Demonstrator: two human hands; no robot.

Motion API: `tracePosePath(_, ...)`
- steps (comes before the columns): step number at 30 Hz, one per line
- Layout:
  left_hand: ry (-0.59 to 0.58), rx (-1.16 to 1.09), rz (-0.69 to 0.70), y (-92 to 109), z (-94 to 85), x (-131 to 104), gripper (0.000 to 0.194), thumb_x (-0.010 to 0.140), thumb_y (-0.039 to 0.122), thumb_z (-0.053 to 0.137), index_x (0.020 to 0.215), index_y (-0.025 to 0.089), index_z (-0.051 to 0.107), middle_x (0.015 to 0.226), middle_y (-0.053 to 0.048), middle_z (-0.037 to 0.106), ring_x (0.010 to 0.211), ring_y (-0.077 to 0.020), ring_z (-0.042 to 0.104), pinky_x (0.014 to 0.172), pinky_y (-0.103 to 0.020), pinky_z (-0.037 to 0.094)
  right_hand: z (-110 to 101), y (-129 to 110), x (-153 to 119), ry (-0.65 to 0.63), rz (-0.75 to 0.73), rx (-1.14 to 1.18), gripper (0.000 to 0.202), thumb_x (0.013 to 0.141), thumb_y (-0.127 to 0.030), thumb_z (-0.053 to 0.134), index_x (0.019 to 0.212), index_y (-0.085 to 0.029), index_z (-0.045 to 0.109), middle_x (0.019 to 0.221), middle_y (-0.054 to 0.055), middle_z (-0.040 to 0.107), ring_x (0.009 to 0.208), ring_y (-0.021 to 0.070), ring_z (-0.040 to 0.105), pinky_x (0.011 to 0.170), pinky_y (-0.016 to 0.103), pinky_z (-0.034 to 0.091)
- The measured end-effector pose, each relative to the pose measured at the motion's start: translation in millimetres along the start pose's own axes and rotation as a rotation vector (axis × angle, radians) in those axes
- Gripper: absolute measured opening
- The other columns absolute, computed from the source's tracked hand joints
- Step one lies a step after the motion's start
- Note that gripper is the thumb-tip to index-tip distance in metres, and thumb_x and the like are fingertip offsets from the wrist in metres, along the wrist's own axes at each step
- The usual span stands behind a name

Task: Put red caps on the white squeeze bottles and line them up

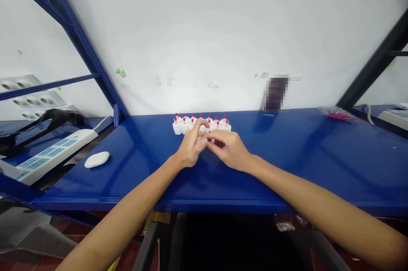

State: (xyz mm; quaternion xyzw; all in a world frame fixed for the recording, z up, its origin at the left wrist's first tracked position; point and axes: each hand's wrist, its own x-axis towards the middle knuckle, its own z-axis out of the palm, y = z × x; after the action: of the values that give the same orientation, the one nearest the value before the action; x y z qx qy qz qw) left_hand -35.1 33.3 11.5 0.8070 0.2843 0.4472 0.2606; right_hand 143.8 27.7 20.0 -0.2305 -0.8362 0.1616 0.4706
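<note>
Several small white bottles [177, 128] with red tips stand upright in two rows toward the back of the blue table. In front of them, my left hand [192, 146] is curled with its thumb and fingers closed around a small white bottle, mostly hidden by the fingers. My right hand [232, 150] meets it from the right, its thumb and forefinger pinched together at the left hand's fingertips. What sits in that pinch is covered, though it is at the held bottle's top end. Part of the standing rows is hidden behind both hands.
A white earbud case [97, 159] lies on the blue table [153, 177] at left. Beyond the blue frame post [92, 49] are a power strip [59, 152] and a black strap [47, 123]. A blurred dark object [276, 94] leans on the wall, left of a plastic bag [338, 113] with red pieces.
</note>
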Motion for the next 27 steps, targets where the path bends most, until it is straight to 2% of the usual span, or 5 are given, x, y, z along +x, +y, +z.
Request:
tracePosePath(4,0.182,-0.005,-0.022,-4.4,-5.7,1.6,0.044,0.091,0.057,0.039,0.113,0.020,0.043,0.069,0.004,0.054,0.052,-0.0107,0.049,0.053,-0.023,0.039,-9.6,9.3,6.4,0.156,0.172,-0.087,0.021,0.097,-0.032,0.050,0.108,-0.020,0.063,0.087,0.004,0.070,0.066,0.0146,0.062,0.066,0.027,0.047)
tracePosePath(8,0.280,0.040,-0.048,-7.3,-9.2,1.9,0.036,0.096,0.052,0.035,0.108,0.020,0.045,0.067,0.004,0.053,0.049,-0.0095,0.048,0.050,-0.022,0.039,-12.0,22.8,13.7,0.038,0.162,-0.310,0.024,0.098,-0.026,0.045,0.113,-0.020,0.063,0.107,0.007,0.072,0.090,0.0206,0.066,0.079,0.032,0.047)
tracePosePath(14,0.290,0.087,-0.003,-5.8,-8.2,-0.9,0.042,0.097,0.055,0.031,0.091,0.018,0.051,0.056,0.004,0.056,0.045,-0.0103,0.052,0.050,-0.022,0.041,-3.0,23.9,15.6,-0.153,0.203,-0.511,0.032,0.100,-0.027,0.040,0.124,-0.022,0.061,0.114,0.009,0.071,0.097,0.0237,0.067,0.076,0.032,0.046)
tracePosePath(21,0.335,0.151,0.075,-6.3,-14.3,-2.5,0.057,0.094,0.055,0.030,0.061,0.016,0.056,0.051,-0.002,0.058,0.043,-0.0106,0.050,0.048,-0.025,0.036,-19.5,19.9,15.5,-0.089,0.209,-0.482,0.033,0.098,-0.026,0.042,0.126,-0.022,0.059,0.103,0.007,0.073,0.088,0.0220,0.067,0.073,0.031,0.045)
tracePosePath(27,0.288,0.224,0.041,1.4,-14.5,-1.1,0.056,0.092,0.054,0.032,0.058,0.016,0.056,0.054,-0.003,0.060,0.048,-0.0120,0.049,0.052,-0.026,0.037,-48.4,4.7,6.3,-0.490,0.199,-0.441,0.013,0.088,-0.032,0.060,0.090,-0.022,0.068,0.068,0.001,0.067,0.057,0.0161,0.058,0.055,0.028,0.038)
